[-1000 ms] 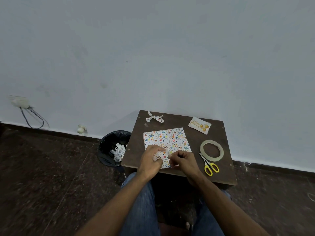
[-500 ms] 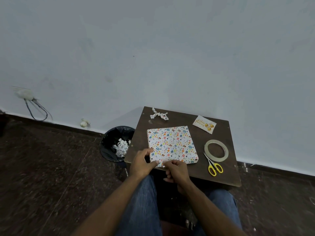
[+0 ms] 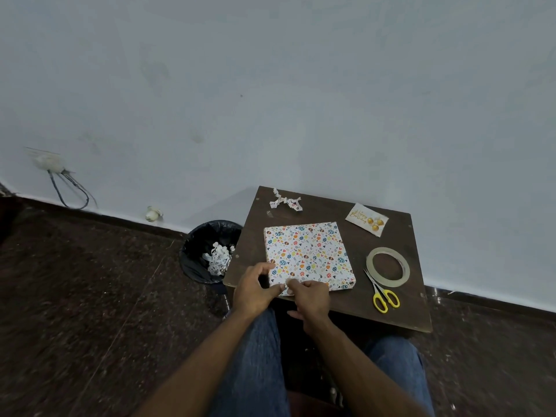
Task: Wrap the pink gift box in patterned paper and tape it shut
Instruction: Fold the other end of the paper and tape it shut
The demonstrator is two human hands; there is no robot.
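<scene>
Blue denim jeans (image 3: 252, 365) are worn on both legs; 2 forearms are bare, no sleeves, rings or watch seen.

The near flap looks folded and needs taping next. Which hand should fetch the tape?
The right hand, probably. The tape roll lies on the table's right side, beside the scissors; the left hand can keep pinning the flap on the wrapped box.
</scene>
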